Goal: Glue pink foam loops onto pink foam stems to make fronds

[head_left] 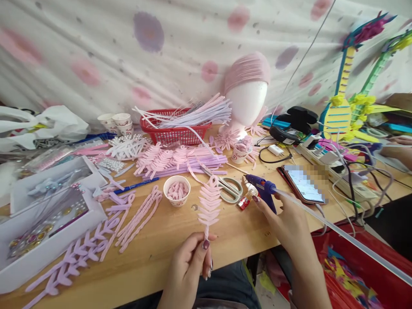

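My left hand point(193, 262) pinches the stem of a pink pipe-cleaner leaf sprig point(209, 204) between thumb and fingers, holding it upright over the table's near edge. Farther right, my right hand point(286, 216) is around the handle of a blue glue gun point(262, 185). Some of its fingers are hidden behind the handle. A long clear glue stick point(341, 236) runs out of the gun's back toward the lower right. Scissors point(231, 189) lie behind the sprig, and a paper cup point(177, 192) of small pink pieces stands to its left.
Pink twisted strips point(141, 219) and lilac leaf sprigs point(80, 253) lie left. Behind are a red basket point(175, 135) of pipe cleaners and a white foam head point(246, 101). A phone point(304, 184), power strip point(337, 176) and cables are right. Another person's hand point(402, 140) shows far right.
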### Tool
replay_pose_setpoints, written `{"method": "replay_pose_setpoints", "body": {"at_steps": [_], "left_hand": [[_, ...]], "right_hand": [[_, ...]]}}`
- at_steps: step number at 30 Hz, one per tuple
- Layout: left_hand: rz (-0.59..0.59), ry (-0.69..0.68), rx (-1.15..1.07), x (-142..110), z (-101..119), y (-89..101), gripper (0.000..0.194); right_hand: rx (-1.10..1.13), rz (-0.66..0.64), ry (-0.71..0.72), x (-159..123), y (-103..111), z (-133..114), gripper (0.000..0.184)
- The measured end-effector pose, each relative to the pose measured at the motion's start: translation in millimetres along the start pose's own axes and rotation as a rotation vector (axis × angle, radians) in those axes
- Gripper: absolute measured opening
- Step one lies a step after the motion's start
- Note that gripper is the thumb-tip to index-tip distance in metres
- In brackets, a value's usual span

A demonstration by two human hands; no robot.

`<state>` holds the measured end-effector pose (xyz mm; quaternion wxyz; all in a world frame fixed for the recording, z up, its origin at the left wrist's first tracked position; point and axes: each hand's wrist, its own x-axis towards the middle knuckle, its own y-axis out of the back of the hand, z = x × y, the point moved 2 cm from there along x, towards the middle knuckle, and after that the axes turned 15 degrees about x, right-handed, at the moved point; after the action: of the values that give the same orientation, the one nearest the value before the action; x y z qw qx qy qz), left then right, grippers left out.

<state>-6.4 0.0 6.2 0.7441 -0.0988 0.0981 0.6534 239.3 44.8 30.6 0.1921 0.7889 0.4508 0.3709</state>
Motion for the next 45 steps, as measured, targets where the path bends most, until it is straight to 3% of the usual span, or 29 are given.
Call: {"method": "replay_pose_setpoints", "body": {"at_steps": [8, 12, 15, 17, 21, 25, 29, 35, 45], "left_hand": [[-0.065, 0.093, -0.047, 4, -7, 6.9, 0.057], [-0.101, 0.116, -0.053, 6, -8, 8.6, 0.058], [-0.12, 0.128, -0.042, 7, -7, 8.3, 0.058], [-0.124, 0.144, -0.028, 7, -6, 7.8, 0.057], [-0.132, 0.156, -0.026, 5, -3, 6.4, 0.057], [-0.127, 0.162, -0.039, 4, -2, 5.8, 0.06], [-0.133, 0.128, -0.031, 6, -4, 6.3, 0.056], [-0.19, 0.091, -0.012, 8, -6, 6.6, 0.055], [-0.201, 0.093, -0.006, 6, -4, 6.7, 0.055]], "right_hand": [[0.079, -0.091, -0.079, 29, -23, 3, 0.041], [0.027, 0.086, -0.173, 22, -11, 4, 0.049], [0.163, 0.162, -0.29, 4, 2, 5, 0.054], [0.334, 0.087, -0.219, -10, 7, 1, 0.053], [0.527, -0.182, 0.089, -31, 15, -23, 0.062], [0.501, -0.364, 0.278, -37, 14, -53, 0.066], [0.495, -0.464, 0.391, -40, 4, -64, 0.059], [0.504, -0.571, 0.44, -42, -3, -56, 0.05], [0.514, -0.587, 0.438, -43, -4, -57, 0.046]]}}
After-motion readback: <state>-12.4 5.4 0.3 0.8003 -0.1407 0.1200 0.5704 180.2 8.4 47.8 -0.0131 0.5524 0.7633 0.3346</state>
